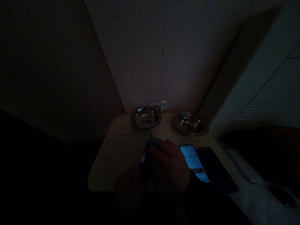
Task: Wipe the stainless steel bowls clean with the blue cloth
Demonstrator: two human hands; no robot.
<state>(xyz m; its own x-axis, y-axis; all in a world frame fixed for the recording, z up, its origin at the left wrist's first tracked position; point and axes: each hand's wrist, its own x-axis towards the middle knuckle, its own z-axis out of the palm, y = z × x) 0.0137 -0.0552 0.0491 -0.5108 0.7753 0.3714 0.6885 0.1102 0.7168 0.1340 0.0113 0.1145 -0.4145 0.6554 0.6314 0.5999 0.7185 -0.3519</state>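
Observation:
The room is very dark. Over a small wooden table point(117, 147) my right hand point(171, 165) is closed round a bluish bundle point(152, 147), perhaps cloth; I cannot make out what it is. My left hand point(127, 187) sits low beside it in deep shadow, fingers unclear. A lit phone point(194, 162) lies just right of my right hand. Two steel bowls stand at the table's back: the left bowl point(145, 118) has a small label inside, the right bowl point(191, 123) looks empty.
A dark flat object point(217, 170) lies right of the phone. A wall socket point(158, 105) sits behind the bowls. A pale cabinet point(257, 93) rises on the right, with white material point(253, 187) below it. Darkness fills the left.

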